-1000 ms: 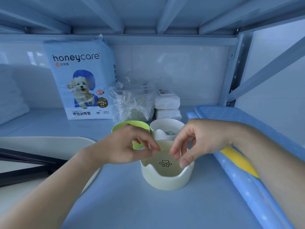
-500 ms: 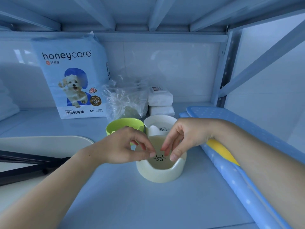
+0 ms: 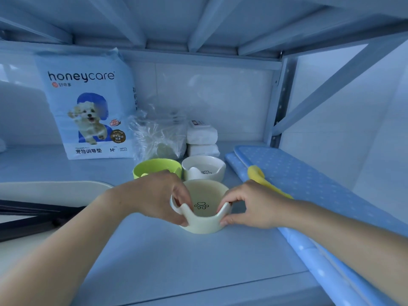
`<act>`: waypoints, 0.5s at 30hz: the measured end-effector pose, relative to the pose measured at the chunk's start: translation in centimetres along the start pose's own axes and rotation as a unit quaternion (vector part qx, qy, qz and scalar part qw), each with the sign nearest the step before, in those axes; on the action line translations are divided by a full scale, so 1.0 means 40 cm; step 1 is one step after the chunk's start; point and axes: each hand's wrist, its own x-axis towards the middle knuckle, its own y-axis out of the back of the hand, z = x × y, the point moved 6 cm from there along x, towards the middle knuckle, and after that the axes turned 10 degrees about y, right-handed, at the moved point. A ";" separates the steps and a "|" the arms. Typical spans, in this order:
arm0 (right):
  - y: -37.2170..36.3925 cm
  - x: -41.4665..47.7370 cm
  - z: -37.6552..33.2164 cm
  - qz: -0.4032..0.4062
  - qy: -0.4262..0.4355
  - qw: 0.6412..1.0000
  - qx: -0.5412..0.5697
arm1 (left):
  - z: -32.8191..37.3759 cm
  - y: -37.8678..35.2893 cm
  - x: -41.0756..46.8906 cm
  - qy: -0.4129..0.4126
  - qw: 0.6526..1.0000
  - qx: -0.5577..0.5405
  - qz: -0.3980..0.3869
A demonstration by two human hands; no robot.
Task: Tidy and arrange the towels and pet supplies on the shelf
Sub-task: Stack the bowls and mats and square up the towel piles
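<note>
A cream pet bowl (image 3: pixel 204 226) with a paw print inside sits on the shelf board (image 3: pixel 154 261) in the middle. My left hand (image 3: pixel 159 195) grips its left rim and ear, and my right hand (image 3: pixel 249 206) grips its right rim and ear. Just behind stand a green bowl (image 3: pixel 157 167) and a white bowl (image 3: pixel 204 168), side by side. Farther back stand a honeycare pad pack (image 3: pixel 92 104), a clear plastic bag (image 3: pixel 157 135) and two stacked white packets (image 3: pixel 202 140).
A blue dotted rolled mat (image 3: pixel 309 191) with a yellow piece (image 3: pixel 260 177) on it lies along the right side. A cream panel and dark bars (image 3: pixel 44 208) lie at the left. The upper shelf's beams (image 3: pixel 198 25) hang close overhead.
Both hands dropped from pinching above the cream bowl to gripping its two ears and rim. The view moved closer and lower.
</note>
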 end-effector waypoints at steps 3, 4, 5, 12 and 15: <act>0.000 -0.001 0.003 0.022 0.015 1.000 0.006 | 0.000 0.006 0.000 0.004 1.000 0.003 0.014; -0.001 0.000 0.006 0.025 0.020 0.999 0.001 | 0.003 0.008 0.000 0.001 1.000 -0.004 0.018; -0.001 0.001 0.007 0.026 0.023 0.999 0.000 | 0.006 0.010 -0.002 -0.005 1.000 -0.012 0.024; 0.080 0.011 -0.010 0.127 0.057 0.976 0.168 | 0.018 0.121 -0.049 -0.053 0.980 -0.090 0.171; 0.135 0.040 -0.017 0.200 0.080 0.962 0.167 | 0.000 0.177 -0.070 -0.056 0.954 -0.125 0.267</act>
